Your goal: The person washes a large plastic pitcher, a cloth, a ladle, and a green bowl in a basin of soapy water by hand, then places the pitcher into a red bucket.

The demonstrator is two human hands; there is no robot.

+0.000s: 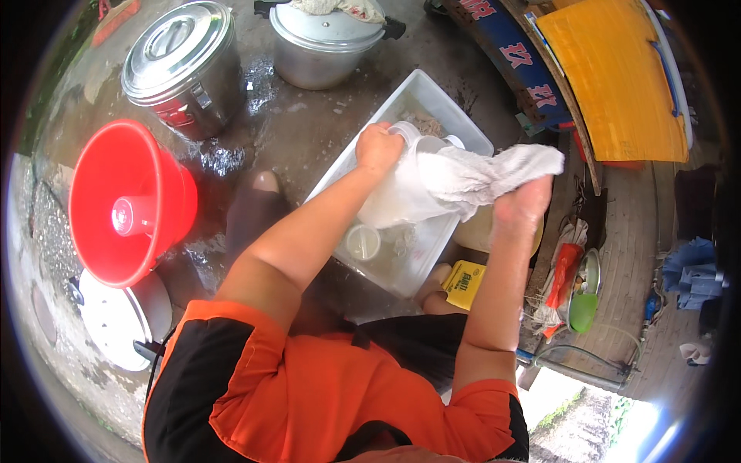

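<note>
My left hand (379, 148) is closed on the upper end of a whitish, translucent plastic container (394, 191), which is tilted over a large clear plastic tub (468, 122). In my right hand (525, 201) is a bunched white cloth (478, 174), pressed against the container and partly covering it. The cloth's free end sticks out above that hand. Shallow cloudy water lies in the tub, along with a round clear lid or cup (363, 242). What the cloth hides of the container cannot be made out.
To the left stand a red basin (174, 193) with a red cup (133, 215) in it, a lidded steel pot (208, 92) and a white lid (114, 324). A pressure cooker (316, 58) is at the far side. Right: a yellow box (465, 285), a bowl (590, 270) and wooden boards (617, 231).
</note>
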